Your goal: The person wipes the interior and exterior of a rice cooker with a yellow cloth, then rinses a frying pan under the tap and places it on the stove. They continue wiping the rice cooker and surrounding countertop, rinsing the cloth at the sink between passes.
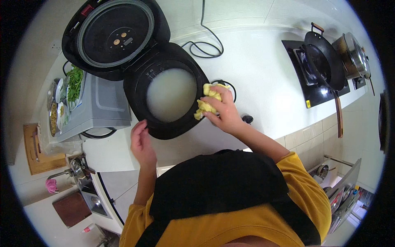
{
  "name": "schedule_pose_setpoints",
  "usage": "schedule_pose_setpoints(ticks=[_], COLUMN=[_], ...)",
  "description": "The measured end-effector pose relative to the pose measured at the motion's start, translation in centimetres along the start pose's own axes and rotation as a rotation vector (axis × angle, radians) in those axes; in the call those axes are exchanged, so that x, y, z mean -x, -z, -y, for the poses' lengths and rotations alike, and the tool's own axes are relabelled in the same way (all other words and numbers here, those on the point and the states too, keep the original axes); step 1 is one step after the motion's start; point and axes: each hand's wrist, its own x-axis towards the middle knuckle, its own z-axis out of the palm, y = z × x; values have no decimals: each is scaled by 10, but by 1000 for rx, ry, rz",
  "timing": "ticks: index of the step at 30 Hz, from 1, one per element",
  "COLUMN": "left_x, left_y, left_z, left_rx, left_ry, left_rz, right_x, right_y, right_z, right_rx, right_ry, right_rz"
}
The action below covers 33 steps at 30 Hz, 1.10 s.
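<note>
Below me stands a black rice cooker (172,131) with its lid (114,34) raised. Cloudy whitish liquid (171,95) fills part of the dark inner pot (142,83); whether rice lies beneath it I cannot tell. My right hand (225,111) grips a crumpled yellow cloth (206,106) against the cooker's right rim. At the cooker's front left edge is my left hand (143,143), its fingers curled and partly turned away. Nothing shows in its grasp, and contact with the cooker's edge is unclear.
A grey appliance (105,102) left of the cooker bears dishes and leafy greens (74,83). A cord (213,55) loops behind. At right, a black wok (330,61) and a lidded pot (355,57) sit by the cooktop (327,98). An open drawer (344,185) juts out lower right.
</note>
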Motion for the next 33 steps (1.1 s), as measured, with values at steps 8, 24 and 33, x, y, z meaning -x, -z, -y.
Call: schedule_pose_setpoints(ticks=[8,24,33], left_x=[40,64,56], left_y=[41,41,53], left_z=[72,107,124], left_rx=[58,-37,84], left_ry=[446,374,406], left_rz=[-187,51,30], right_x=[-52,-213,-206], right_y=[-31,-75,-36], right_z=[-59,-42,-29], right_rx=[-54,516,13], right_ry=[-51,115,-143], right_rz=[-131,226,-261])
